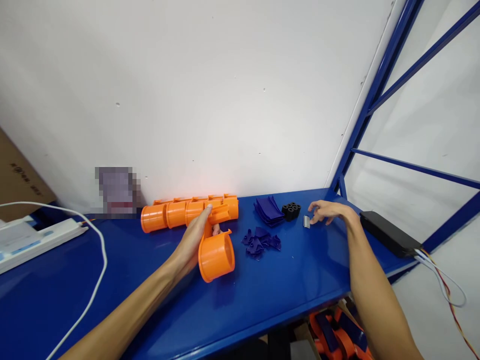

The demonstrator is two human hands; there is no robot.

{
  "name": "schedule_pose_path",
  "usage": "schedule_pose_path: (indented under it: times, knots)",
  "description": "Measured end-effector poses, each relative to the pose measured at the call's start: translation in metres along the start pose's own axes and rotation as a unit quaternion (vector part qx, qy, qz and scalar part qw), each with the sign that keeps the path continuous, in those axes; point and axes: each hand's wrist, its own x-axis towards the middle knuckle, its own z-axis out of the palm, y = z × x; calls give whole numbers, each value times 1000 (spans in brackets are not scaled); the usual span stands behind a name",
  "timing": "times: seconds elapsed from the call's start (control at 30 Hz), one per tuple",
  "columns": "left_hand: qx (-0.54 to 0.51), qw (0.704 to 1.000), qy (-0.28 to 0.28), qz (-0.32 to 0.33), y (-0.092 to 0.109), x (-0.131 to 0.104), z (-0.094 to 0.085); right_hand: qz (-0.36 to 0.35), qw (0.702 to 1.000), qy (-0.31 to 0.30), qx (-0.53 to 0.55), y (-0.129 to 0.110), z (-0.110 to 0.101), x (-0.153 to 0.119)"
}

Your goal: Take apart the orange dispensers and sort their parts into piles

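Note:
My left hand (198, 222) is wrapped round the handle part of an orange plastic tape dispenser frame (216, 256), its round drum pointing down and to the right above the table. Behind it, a row of similar orange frames (176, 214) lies along the wall. My right hand (325, 211) hangs over the table with its fingers bent and apart. Its fingertips are right beside a small stack of silver metal pieces (306, 221); whether they touch it I cannot tell. Left of that stand several black rollers (291, 211), curved dark blue plastic sheets (268, 210) and a pile of small blue pieces (261, 242).
The blue table (262, 295) backs onto a white wall. A black box with wires (390, 233) lies at the right by the blue metal frame (354, 135). A white power strip (41, 242) and white cable (104, 250) are at left. Orange-and-blue parts (341, 335) sit below the front edge.

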Motion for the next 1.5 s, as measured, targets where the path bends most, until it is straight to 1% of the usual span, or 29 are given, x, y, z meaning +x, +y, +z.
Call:
schedule_pose_path:
  times: [0.07,0.1,0.2,0.33,0.4,0.5,0.53,0.57,0.6,0.63,0.67,0.7,0.73,0.77,0.83,0.87,0.93,1.0,1.07,1.13,1.2,1.23,1.3,1.33,1.4,1.47,1.5]
  knots:
    - [5,1000,1,-4,-1,1,0,-2,998,-53,-14,0,3,0]
    - [9,1000,2,-4,-1,1,0,-2,998,-60,-29,-2,6,0]
    - [17,1000,-1,-2,-2,2,-1,0,997,-45,-70,-11,15,2]
    - [13,1000,-5,-3,-4,2,-1,4,997,-29,-77,-19,24,0]
    - [14,1000,-7,-2,-4,2,-1,4,997,-25,-75,-17,22,-2]
    - [8,1000,-6,3,-3,2,0,-10,999,-32,-43,-8,12,-4]
    - [3,1000,-4,8,-2,1,0,-24,999,-16,-26,-6,7,-4]
    - [-3,1000,-2,14,-2,1,1,-43,999,22,-12,-6,4,-5]
    - [-10,1000,-1,20,-2,2,1,-68,994,85,0,-9,1,-7]
    - [-16,999,2,29,-3,2,1,-100,981,165,15,-15,1,-10]
    - [-21,999,7,41,-3,2,1,-139,959,244,38,-24,4,-14]
    - [-25,998,15,55,-4,3,1,-186,933,298,73,-36,9,-21]
    - [-28,997,27,72,-5,3,2,-237,910,320,118,-50,18,-30]
    - [-31,995,39,88,-5,4,2,-292,893,298,168,-66,30,-40]
    - [-34,991,66,115,-6,5,3,-383,880,173,222,-97,58,-65]
    - [-34,988,81,127,-7,6,3,-417,873,116,225,-111,74,-78]
    - [-35,984,103,142,-7,7,3,-459,863,29,209,-130,101,-97]
    - [-43,981,115,150,-7,8,4,-457,864,-24,212,-140,122,-106]
    - [-59,978,121,157,-7,9,4,-434,869,-49,233,-142,135,-106]
    - [-70,975,128,168,-6,10,4,-415,872,-74,248,-141,140,-103]
    - [-76,974,124,176,-4,10,4,-401,870,-110,264,-141,141,-102]
    - [-81,974,116,177,-3,10,3,-396,868,-120,276,-142,140,-102]
    - [-98,974,102,174,-1,10,1,-392,860,-103,309,-149,132,-101]
    - [-108,974,102,170,0,11,0,-392,858,-77,324,-154,124,-99]
    - [-117,973,116,164,1,13,-4,-383,856,-6,347,-165,105,-88]
    - [-111,971,137,163,2,16,-9,-351,855,59,377,-174,84,-70]
    - [-106,970,144,166,2,17,-11,-327,853,79,399,-177,75,-61]
